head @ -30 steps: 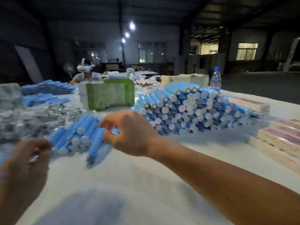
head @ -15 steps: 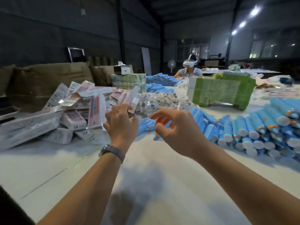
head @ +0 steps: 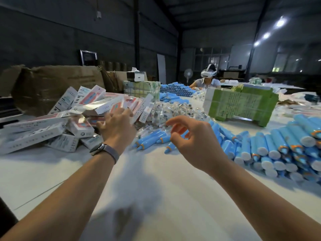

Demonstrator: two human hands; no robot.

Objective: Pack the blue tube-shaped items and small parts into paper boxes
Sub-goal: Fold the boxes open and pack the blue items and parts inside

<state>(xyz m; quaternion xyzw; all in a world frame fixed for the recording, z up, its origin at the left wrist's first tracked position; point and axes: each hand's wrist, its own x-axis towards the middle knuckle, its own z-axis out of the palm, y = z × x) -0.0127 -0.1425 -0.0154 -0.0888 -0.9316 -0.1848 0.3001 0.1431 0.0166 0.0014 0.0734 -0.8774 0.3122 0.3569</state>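
the left hand [head: 118, 126] reaches out at about 11 o'clock, fingers fairly straight and spread, fingertips touching the near edge of the heap of paper boxes [head: 57, 122]; whether it has hold of one yet, i cannot tell, since the fingers are partly hidden among the boxes. the right hand [head: 192, 141] hovers at about 1 o'clock, loosely open with the fingers gently curved and nothing in it, above a few loose blue tubes [head: 151, 140] lying on the counter [head: 156, 197].

the task's things sit in three groups. the boxes, white with red-pink print, are tumbled in a pile from 9 to 11 o'clock. the small parts [head: 175, 112], in clear little bags, are heaped at 12 o'clock just behind the hands. the big stack of blue tubes [head: 281, 146], white caps facing the camera, runs along 2 to 3 o'clock.

as for progress, i judge this to be the opening of one packing round: no box is open in front of the person, no tube or part is in either hand, and the counter patch between the arms carries nothing. whether any boxes in the heap are already filled cannot be told from outside. a large number of tubes and parts remain unpacked, so most of the job appears left. further off, another person [head: 207, 79] sits at the same counter, beside a green block of cartons [head: 239, 103].
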